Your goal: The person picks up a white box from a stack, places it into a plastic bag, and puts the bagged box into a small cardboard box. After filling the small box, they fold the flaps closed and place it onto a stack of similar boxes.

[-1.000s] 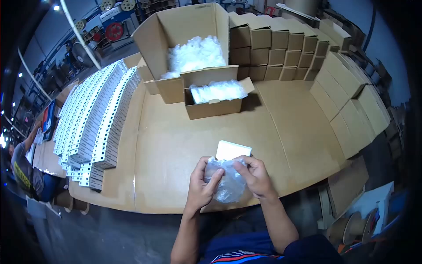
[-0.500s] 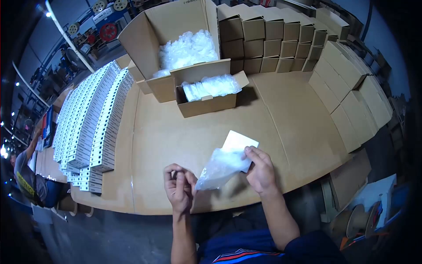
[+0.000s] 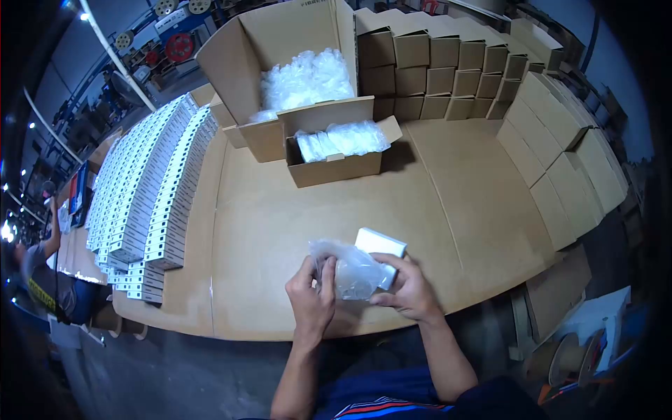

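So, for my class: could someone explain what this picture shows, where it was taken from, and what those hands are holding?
The view comes from a camera worn on a person's head, looking down at their own bare hands. The left hand and right hand together hold a clear crinkled plastic bag against a small white cardboard box. They work over a brown cardboard-covered table. On it stand open brown cartons of clear bags, rows of white boxes and stacks of small brown boxes.

small open carton (image 3: 336, 168) before big carton (image 3: 294, 77) | flat packs (image 3: 150, 189) left | stacked cartons (image 3: 553, 161) right
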`<state>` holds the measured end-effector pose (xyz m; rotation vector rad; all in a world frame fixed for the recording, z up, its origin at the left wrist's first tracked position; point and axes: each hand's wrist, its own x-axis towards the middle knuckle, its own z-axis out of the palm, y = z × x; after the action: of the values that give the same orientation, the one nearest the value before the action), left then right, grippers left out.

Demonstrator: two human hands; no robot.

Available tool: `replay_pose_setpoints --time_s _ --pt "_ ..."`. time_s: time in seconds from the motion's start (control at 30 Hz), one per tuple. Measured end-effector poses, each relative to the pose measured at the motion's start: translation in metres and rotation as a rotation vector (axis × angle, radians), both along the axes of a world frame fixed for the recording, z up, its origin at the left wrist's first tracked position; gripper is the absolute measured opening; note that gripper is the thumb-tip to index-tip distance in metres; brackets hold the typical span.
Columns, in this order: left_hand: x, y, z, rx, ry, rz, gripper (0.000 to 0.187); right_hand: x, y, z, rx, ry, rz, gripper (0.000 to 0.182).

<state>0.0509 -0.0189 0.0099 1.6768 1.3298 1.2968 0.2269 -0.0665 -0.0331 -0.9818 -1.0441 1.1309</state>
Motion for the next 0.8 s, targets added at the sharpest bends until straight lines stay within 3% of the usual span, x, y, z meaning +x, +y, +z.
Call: replay_pose_setpoints --time_s 0.1,0.23,0.27,0.37,0.5,0.63,0.8 --pt "0.001 -0.009 -0.009 -0.141 0.019 -0.045 0.017 -0.014 -0.002 0.0 -0.051 -0.167 -0.152 0.029" --pt "-0.008 -0.005 -0.033 -0.226 -0.329 0.008 0.027 -0.018 -0.002 0.001 -0.157 -0.101 -0.241 0.027" --pt "-0.02 -0.006 -0.03 -0.348 -0.423 -0.092 0.024 -0.016 -0.003 0.006 -0.116 -0.142 -0.283 0.03" --pt "-0.017 -0.001 -0.02 -0.015 -0.297 0.053 0.016 -0.012 -0.006 0.019 -0.045 -0.317 -0.32 0.028" --pt "-0.015 0.009 0.038 0.476 0.316 -0.138 0.033 -0.011 -0.009 0.014 -0.004 -0.482 -0.322 0.025" --pt "-0.016 0.021 0.033 0.552 0.435 -0.264 0.036 -0.013 -0.014 0.024 -0.037 -0.473 -0.3 0.023" --pt "-0.014 0.016 0.031 0.533 0.39 -0.24 0.028 -0.012 -0.017 0.027 -0.128 -0.449 -0.272 0.024"
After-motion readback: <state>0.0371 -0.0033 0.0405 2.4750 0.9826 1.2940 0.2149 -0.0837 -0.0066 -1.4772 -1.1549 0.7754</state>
